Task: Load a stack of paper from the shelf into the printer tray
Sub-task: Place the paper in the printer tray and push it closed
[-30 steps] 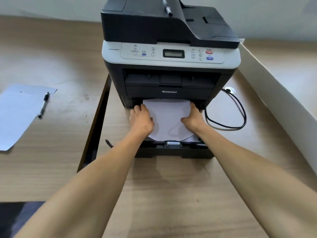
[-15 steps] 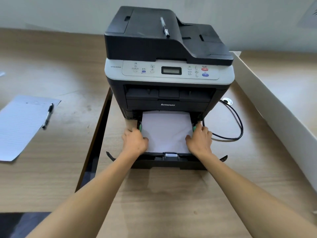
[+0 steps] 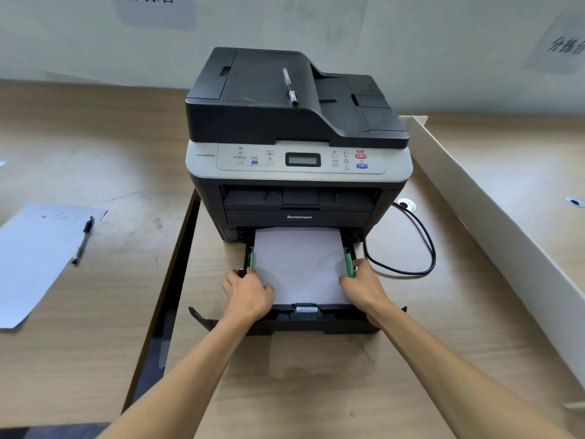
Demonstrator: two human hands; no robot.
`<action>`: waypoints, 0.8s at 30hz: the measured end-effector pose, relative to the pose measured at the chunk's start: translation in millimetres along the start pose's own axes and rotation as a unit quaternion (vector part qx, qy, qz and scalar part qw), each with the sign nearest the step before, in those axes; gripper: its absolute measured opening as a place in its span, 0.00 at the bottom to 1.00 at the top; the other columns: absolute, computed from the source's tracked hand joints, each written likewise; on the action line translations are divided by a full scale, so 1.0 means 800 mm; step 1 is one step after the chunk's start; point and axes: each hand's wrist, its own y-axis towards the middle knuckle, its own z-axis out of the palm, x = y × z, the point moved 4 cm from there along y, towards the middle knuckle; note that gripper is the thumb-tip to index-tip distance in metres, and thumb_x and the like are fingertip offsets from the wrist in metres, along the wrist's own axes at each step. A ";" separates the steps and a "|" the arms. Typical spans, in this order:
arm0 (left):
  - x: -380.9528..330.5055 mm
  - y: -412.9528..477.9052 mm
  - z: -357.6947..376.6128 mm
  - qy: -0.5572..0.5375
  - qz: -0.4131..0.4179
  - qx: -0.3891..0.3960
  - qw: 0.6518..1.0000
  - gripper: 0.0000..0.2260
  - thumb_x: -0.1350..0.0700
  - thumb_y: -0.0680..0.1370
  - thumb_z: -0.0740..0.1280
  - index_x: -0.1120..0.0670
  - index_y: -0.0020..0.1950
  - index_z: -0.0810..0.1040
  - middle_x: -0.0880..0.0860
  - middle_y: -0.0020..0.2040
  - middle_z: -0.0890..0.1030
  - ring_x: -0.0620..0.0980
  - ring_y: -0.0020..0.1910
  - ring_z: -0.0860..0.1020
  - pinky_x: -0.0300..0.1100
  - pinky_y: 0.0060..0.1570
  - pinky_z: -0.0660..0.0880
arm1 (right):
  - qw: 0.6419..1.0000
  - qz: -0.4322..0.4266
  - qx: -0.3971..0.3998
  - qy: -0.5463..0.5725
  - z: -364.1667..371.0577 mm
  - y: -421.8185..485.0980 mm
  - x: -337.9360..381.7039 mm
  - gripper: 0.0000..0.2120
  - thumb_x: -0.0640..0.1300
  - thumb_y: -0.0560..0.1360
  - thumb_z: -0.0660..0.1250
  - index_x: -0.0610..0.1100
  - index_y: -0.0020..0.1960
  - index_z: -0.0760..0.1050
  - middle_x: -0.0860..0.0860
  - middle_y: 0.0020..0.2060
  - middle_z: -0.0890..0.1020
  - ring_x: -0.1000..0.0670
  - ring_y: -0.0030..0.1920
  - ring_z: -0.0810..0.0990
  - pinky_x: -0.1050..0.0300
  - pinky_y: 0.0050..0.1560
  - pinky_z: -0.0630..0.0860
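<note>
A black and grey printer [image 3: 297, 160] stands on a wooden desk. Its black paper tray [image 3: 316, 324] is pulled out toward me. A white paper stack [image 3: 299, 264] lies flat in it between two green side guides [image 3: 349, 264]. My left hand [image 3: 250, 294] sits at the stack's near left corner, fingers curled over the tray's left wall by the left green guide [image 3: 251, 259]. My right hand [image 3: 364, 288] sits at the near right corner, thumb and fingers pinching the near end of the right guide. The far end of the stack is hidden inside the printer.
A pen [image 3: 290, 87] lies on the printer's lid. A lined sheet [image 3: 34, 258] with another pen [image 3: 83, 239] rests on the desk at left. A black cable [image 3: 424, 248] loops right of the printer. A white board [image 3: 506, 232] runs along the right. A dark gap [image 3: 171, 280] splits the desks.
The paper went from bowed upward to lying flat in the tray. Both hands slid from the far end back to the near corners beside the green guides.
</note>
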 end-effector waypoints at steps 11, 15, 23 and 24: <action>-0.005 0.010 -0.007 -0.169 -0.047 -0.039 0.984 0.04 0.61 0.78 0.61 0.61 0.48 0.73 0.60 0.71 0.62 0.59 0.66 0.65 0.48 0.59 0.66 | 0.999 -0.004 0.009 0.034 -0.010 0.002 -0.001 0.24 0.35 0.75 0.58 0.44 0.71 0.63 0.46 0.51 0.78 0.46 0.48 0.78 0.54 0.46 0.73; 0.015 -0.008 -0.045 -0.147 0.058 0.056 0.986 0.21 0.58 0.81 0.60 0.58 0.74 0.66 0.53 0.63 0.75 0.46 0.45 0.76 0.37 0.44 0.72 | 0.996 -0.029 0.078 -0.045 -0.038 -0.001 -0.007 0.26 0.42 0.79 0.59 0.45 0.76 0.58 0.42 0.67 0.75 0.45 0.57 0.77 0.54 0.56 0.71; 0.098 -0.033 -0.065 0.085 0.142 0.069 0.984 0.59 0.25 0.57 0.69 0.44 0.80 0.45 0.46 0.79 0.51 0.50 0.78 0.51 0.51 0.76 0.51 | 0.958 -0.050 0.222 -0.175 -0.091 -0.031 -0.073 0.63 0.67 0.59 0.77 0.51 0.80 0.43 0.51 0.79 0.55 0.51 0.78 0.56 0.54 0.75 0.60; 0.107 -0.031 -0.060 0.013 0.141 0.067 0.988 0.60 0.30 0.57 0.74 0.44 0.80 0.44 0.47 0.79 0.49 0.50 0.78 0.52 0.49 0.76 0.54 | 0.963 -0.059 0.212 -0.154 -0.088 -0.035 -0.080 0.66 0.65 0.57 0.79 0.50 0.80 0.41 0.50 0.79 0.54 0.51 0.78 0.56 0.55 0.75 0.60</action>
